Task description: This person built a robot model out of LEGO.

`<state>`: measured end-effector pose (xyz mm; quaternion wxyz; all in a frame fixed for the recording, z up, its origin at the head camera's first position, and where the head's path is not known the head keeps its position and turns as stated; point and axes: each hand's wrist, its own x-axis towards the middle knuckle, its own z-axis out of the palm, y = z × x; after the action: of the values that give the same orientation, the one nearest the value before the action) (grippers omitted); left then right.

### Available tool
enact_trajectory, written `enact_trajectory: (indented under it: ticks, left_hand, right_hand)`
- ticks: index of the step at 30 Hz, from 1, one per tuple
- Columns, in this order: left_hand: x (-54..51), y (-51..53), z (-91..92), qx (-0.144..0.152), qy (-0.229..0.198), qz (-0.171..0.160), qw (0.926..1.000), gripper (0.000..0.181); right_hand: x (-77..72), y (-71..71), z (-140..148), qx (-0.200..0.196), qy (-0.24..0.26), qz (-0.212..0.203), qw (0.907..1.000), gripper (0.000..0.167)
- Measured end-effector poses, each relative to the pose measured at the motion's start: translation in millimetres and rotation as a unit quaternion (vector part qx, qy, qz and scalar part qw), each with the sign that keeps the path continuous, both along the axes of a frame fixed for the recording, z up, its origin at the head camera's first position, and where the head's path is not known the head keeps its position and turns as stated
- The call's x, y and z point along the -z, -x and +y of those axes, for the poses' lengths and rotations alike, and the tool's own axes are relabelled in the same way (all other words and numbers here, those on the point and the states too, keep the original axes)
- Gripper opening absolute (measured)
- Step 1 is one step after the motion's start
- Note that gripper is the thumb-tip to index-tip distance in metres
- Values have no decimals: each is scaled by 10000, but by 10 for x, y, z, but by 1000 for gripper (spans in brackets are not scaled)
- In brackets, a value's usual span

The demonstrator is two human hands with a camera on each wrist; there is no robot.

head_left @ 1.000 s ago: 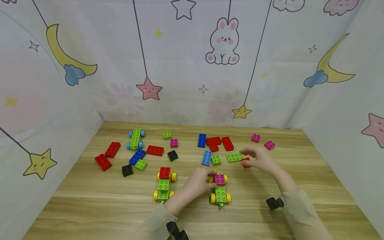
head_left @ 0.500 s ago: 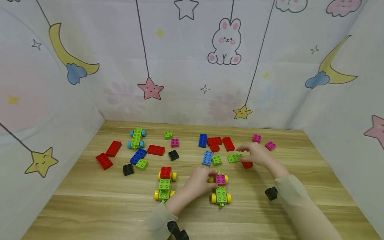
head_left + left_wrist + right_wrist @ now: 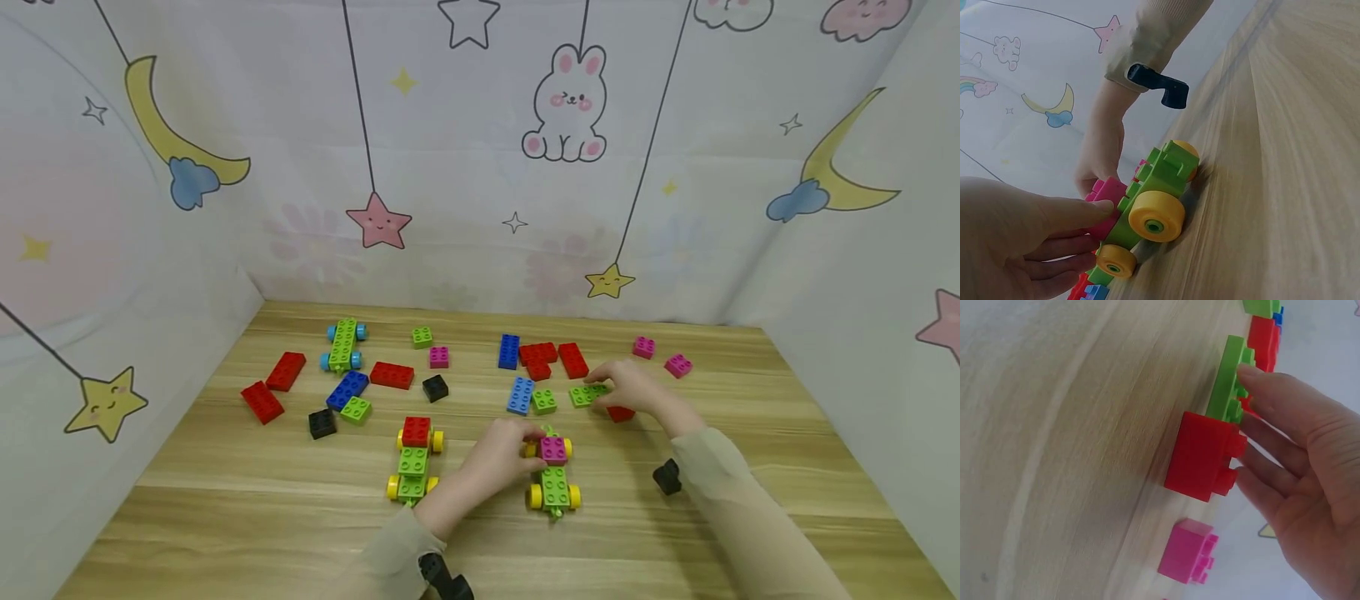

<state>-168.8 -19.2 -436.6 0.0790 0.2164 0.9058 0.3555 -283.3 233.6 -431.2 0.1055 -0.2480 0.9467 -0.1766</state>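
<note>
Left hand (image 3: 495, 457) pinches the pink brick (image 3: 553, 451) on the near-right car (image 3: 556, 492); right hand (image 3: 633, 390), fingers parted, gripping nothing, is beside the farther green plate (image 3: 581, 396). Likely light, stiff plastic; grip by sides.

Flanking and backing a wood-grained tabletop (image 3: 225, 533) with pale cloth (image 3: 465, 133), displaying printed moons (image 3: 156, 133), stars (image 3: 379, 222) and a rabbit (image 3: 567, 108).

Beige sleeves (image 3: 738, 500); black wrist cameras (image 3: 667, 477)
</note>
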Motion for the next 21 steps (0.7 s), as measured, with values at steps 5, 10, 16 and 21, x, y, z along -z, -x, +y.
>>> enact_trajectory:
  ticks: [5, 10, 16, 21]
  left_hand:
    - [6, 6, -2, 13, 52, 16, 10000, 35]
    - [15, 10, -1, -1, 26, 107, 9999, 35]
    - [24, 10, 2, -22, 46, 138, 9999, 35]
    - [24, 9, 0, -25, 24, 96, 9999, 35]
  right_hand:
    - [31, 22, -30, 26, -52, -5, 10000, 38]
    - [42, 33, -44, -20, -87, 36, 10000, 37]
    - [50, 47, -59, -45, -232, 19, 9997, 37]
    - [42, 48, -86, -81, -316, -18, 9995, 36]
